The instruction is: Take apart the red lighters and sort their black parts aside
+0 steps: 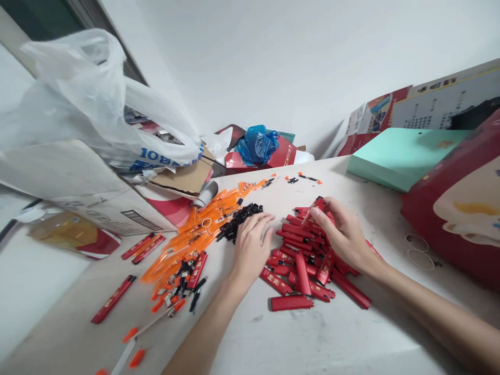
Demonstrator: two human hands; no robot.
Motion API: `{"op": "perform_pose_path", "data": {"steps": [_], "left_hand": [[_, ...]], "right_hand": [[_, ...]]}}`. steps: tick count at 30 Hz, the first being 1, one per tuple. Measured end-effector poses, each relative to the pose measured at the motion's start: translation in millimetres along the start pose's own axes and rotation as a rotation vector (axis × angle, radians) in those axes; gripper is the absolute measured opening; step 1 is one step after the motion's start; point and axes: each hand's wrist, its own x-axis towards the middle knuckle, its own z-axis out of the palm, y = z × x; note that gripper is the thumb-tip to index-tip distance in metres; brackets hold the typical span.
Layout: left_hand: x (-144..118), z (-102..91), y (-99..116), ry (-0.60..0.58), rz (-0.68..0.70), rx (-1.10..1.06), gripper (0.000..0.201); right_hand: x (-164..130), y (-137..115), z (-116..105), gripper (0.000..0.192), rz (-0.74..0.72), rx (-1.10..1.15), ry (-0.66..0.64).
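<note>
My left hand [252, 245] lies palm down on the table, fingers spread, fingertips touching a heap of small black parts [241, 220]. My right hand [341, 234] rests over a pile of several red lighter shells [302, 271] and pinches one red shell [315, 205] between thumb and fingers, lifted at its tip. A heap of orange translucent lighter bodies [195, 234] lies left of the black parts.
Cardboard boxes and a white plastic bag [97, 109] stand at the left. A mint green box [402, 156] and a red carton [457, 208] stand at the right. Loose red shells [113, 298], orange bits and rubber bands [417, 250] are scattered on the table.
</note>
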Motion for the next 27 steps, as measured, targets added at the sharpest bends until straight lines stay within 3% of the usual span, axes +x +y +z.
{"op": "perform_pose_path", "data": {"steps": [4,9,19,27], "left_hand": [[2,0.6,-22,-0.113,-0.029,0.282,0.043],[0,0.3,-24,-0.241,-0.030,0.345,0.044],[3,-4.8,-24,-0.061,0.026,0.402,0.026],[4,-7.7,-20,-0.037,0.025,0.425,0.020]], "right_hand": [[1,9,1,0.026,0.017,-0.046,0.031],[-2,11,4,0.020,-0.114,-0.161,0.013],[-4,8,4,0.020,-0.206,-0.245,-0.022],[-4,7,5,0.022,-0.179,-0.255,-0.040]]}}
